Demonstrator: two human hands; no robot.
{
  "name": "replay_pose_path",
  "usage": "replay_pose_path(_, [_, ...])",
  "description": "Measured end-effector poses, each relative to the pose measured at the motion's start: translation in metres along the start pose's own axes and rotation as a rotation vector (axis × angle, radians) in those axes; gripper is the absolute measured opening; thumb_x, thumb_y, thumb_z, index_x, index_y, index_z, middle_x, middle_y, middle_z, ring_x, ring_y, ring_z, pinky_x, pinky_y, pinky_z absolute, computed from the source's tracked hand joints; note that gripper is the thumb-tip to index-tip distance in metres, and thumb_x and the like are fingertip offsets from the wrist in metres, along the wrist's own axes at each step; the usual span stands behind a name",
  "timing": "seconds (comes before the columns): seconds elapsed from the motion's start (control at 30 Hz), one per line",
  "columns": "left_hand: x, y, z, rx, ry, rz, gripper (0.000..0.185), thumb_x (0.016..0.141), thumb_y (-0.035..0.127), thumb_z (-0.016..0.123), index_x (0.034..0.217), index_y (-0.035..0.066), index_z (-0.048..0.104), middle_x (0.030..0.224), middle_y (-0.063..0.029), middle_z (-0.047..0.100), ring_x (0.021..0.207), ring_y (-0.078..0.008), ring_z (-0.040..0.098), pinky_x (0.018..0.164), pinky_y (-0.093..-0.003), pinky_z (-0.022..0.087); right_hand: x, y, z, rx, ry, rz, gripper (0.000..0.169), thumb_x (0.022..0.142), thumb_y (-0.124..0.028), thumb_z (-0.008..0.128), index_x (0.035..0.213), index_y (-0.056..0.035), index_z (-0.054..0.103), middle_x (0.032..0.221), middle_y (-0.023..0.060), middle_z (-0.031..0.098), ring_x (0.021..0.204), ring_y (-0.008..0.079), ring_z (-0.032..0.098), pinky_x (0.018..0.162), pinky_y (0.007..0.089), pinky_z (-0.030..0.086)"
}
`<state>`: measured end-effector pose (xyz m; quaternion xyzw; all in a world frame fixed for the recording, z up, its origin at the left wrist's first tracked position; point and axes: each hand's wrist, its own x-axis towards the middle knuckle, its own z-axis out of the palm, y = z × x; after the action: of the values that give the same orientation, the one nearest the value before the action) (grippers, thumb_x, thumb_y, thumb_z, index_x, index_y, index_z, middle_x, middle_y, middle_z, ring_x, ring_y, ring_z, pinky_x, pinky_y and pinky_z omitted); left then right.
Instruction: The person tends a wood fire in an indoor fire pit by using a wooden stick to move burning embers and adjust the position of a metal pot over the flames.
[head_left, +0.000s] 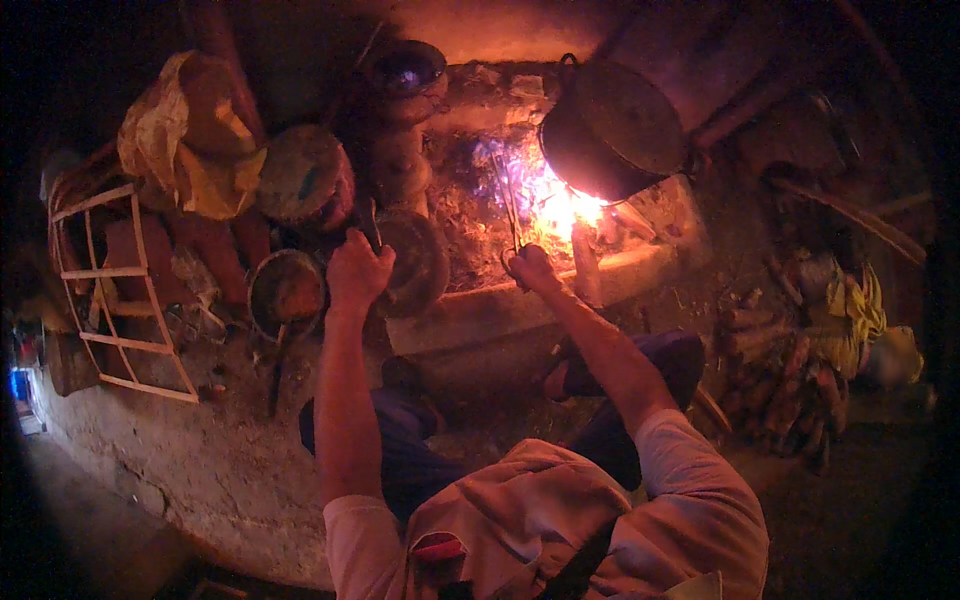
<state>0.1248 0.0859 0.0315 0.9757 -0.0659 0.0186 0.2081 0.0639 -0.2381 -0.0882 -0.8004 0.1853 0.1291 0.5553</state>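
Note:
My right hand (534, 268) grips the looped handle end of long metal tongs (508, 196), whose far ends reach into the hearth beside the flames (562, 206). My left hand (360, 270) is closed around a thin dark implement (374, 219) that sticks up past the thumb; its kind is too dark to tell. Just right of that hand, a round dark pan or lid (409, 259) rests against the hearth's left side. A large blackened metal pot (615, 127) sits tilted in view over the fire, its near side lit by the flames.
A dark bowl (407, 69) stands at the hearth's far left corner. Left of my left hand are a round pan (286, 296) with a long handle, a large round vessel (304, 176), a yellowish sack (187, 139) and a wooden rack (120, 341). Firewood (787, 390) is piled at right.

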Motion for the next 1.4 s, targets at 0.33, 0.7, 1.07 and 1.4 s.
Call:
replay_pose_path(0.33, [0.002, -0.004, 0.005, -0.01, 0.016, 0.022, 0.042, 0.078, 0.034, 0.062, 0.094, -0.002, 0.046, 0.082, -0.027, 0.063, 0.082, -0.0435, 0.062, 0.073, -0.0505, 0.051, -0.02, -0.021, 0.008, -0.119, 0.039, -0.028, 0.024, 0.079, -0.022, 0.06, 0.069, -0.0017, 0.049, 0.05, 0.0051, 0.049, 0.038, 0.0149, 0.047, 0.036, 0.0302, 0.04])
replay_pose_path(0.7, [0.0, -0.009, 0.01, -0.02, 0.065, 0.017, 0.042, 0.077, 0.035, 0.061, 0.092, -0.001, 0.046, 0.079, -0.0277, 0.062, 0.075, -0.0434, 0.063, 0.067, -0.0507, 0.051, 0.005, -0.024, 0.023, -0.034, 0.006, -0.036, 0.036, 0.085, -0.032, 0.059, 0.064, -0.0034, 0.051, 0.05, 0.0056, 0.05, 0.038, 0.0158, 0.049, 0.035, 0.03, 0.039])
replay_pose_path(1.07, [0.001, 0.001, 0.01, -0.017, 0.022, -0.01, 0.041, 0.076, 0.033, 0.063, 0.092, -0.001, 0.047, 0.08, -0.0244, 0.064, 0.075, -0.041, 0.064, 0.068, -0.0482, 0.052, 0.008, 0.029, 0.004, -0.122, 0.017, -0.198, 0.024, 0.091, -0.022, 0.054, 0.079, -0.0003, 0.053, 0.062, 0.0108, 0.059, 0.041, 0.018, 0.055, 0.036, 0.0308, 0.043])
replay_pose_path(1.4, [-0.005, 0.014, -0.01, -0.08, -0.036, -0.057, 0.04, 0.077, 0.031, 0.061, 0.094, -0.002, 0.047, 0.082, -0.0264, 0.063, 0.077, -0.0419, 0.063, 0.071, -0.0496, 0.052, -0.096, -0.043, -0.028, 0.508, -0.191, -0.19, 0.013, 0.089, -0.014, 0.051, 0.095, -0.0022, 0.051, 0.068, 0.0072, 0.06, 0.049, 0.0133, 0.056, 0.04, 0.0255, 0.042])
